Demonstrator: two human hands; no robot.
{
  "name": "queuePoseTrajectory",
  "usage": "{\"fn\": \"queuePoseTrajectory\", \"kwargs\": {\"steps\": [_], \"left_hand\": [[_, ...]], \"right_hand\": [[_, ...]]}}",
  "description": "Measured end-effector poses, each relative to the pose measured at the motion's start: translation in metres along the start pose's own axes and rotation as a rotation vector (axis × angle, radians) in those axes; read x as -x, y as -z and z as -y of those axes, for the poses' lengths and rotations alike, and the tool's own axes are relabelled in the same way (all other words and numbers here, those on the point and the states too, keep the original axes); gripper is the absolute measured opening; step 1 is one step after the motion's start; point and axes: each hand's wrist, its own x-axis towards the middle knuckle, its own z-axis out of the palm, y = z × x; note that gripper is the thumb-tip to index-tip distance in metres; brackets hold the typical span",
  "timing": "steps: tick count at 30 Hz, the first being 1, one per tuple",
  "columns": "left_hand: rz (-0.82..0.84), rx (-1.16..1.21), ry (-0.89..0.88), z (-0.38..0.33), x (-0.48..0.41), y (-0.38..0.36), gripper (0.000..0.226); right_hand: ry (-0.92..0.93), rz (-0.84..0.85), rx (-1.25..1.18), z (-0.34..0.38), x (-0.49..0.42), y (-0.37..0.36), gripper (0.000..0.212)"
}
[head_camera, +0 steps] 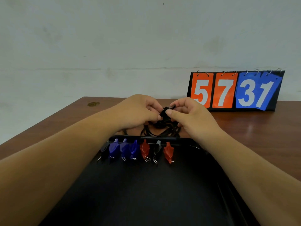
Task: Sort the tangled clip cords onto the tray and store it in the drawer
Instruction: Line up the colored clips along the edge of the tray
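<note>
A black tray [146,190] lies on the brown table in front of me. Along its far edge several clips are lined up in a row: dark ones, blue ones [124,150] and red ones [168,152]. Beyond the tray a bundle of tangled black cords [160,130] hangs down to the table. My left hand [138,111] and my right hand [190,114] are raised together above it, and both pinch the black knot of cords [165,111] between fingers and thumb. Part of the tangle is hidden behind my hands.
A flip scoreboard [236,91] showing 57 in orange and 31 in blue stands at the back right of the table [252,128]. A pale wall rises behind the table. A small stain [93,104] marks the table's far left corner.
</note>
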Motion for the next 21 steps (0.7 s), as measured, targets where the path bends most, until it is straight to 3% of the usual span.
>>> {"fn": "queuePoseTrajectory", "kwargs": {"steps": [8,14,21], "left_hand": [[0.137,-0.245,-0.014,0.001,0.008,0.02,0.021],[0.266,-0.188,0.026,0.025,0.018,0.032,0.024],[0.267,-0.143,0.004,0.041,0.02,0.035,0.025]], "right_hand": [[0.028,-0.017,0.045,-0.001,0.001,0.0,0.017],[0.018,0.037,0.13,-0.005,0.002,-0.004,0.019],[0.022,0.076,0.164,-0.004,0.004,-0.004,0.021]]}}
